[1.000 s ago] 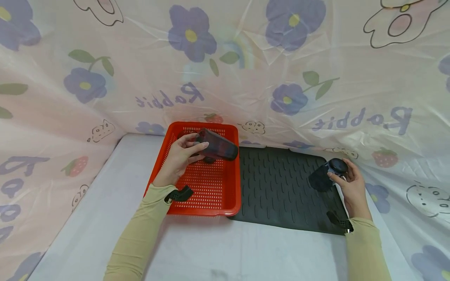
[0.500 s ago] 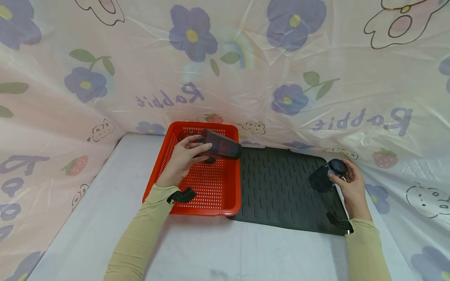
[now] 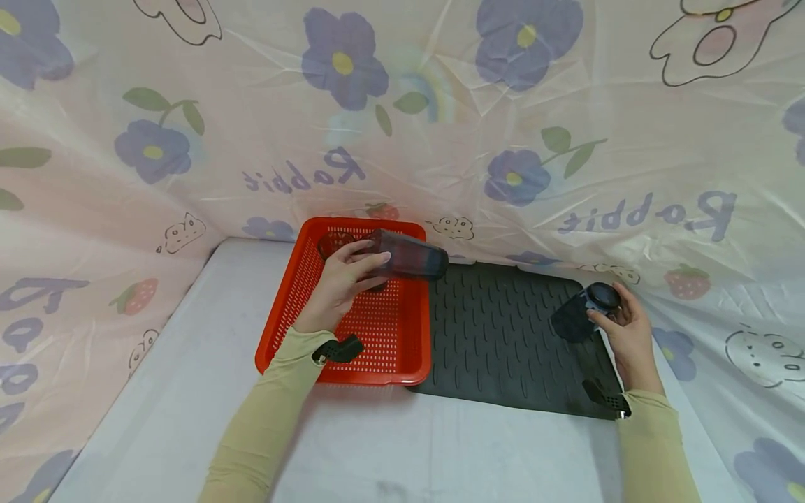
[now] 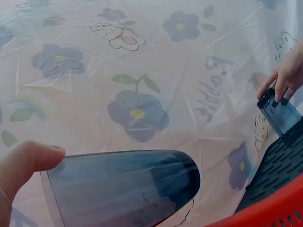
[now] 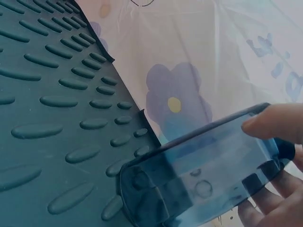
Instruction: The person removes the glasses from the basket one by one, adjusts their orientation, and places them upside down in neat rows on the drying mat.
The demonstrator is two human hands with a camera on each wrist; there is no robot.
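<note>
My left hand (image 3: 342, 283) grips a translucent dark blue tumbler (image 3: 411, 255) near its wider end. The tumbler lies almost level over the right rim of the red basket (image 3: 420, 349), its narrower end above the mat. In the left wrist view only the thumb (image 4: 35, 158) shows along the tumbler (image 4: 123, 184). My right hand (image 3: 629, 342) holds a translucent blue container (image 3: 572, 318) with a dark round top, tilted at the right end of the black ridged mat (image 3: 503, 335). In the right wrist view, thumb and fingers clasp the container (image 5: 208, 175), its lower end against the mat.
Inside the basket, dark things (image 3: 336, 244) lie partly hidden behind my left hand. The basket stands on a white tabletop (image 3: 490, 447), beside the mat. A patterned plastic curtain (image 3: 434, 168) hangs behind and at both sides.
My left hand has moved to the right with the tumbler, whose narrower end now passes beyond the basket's right rim. The right hand and its container have stayed in place.
</note>
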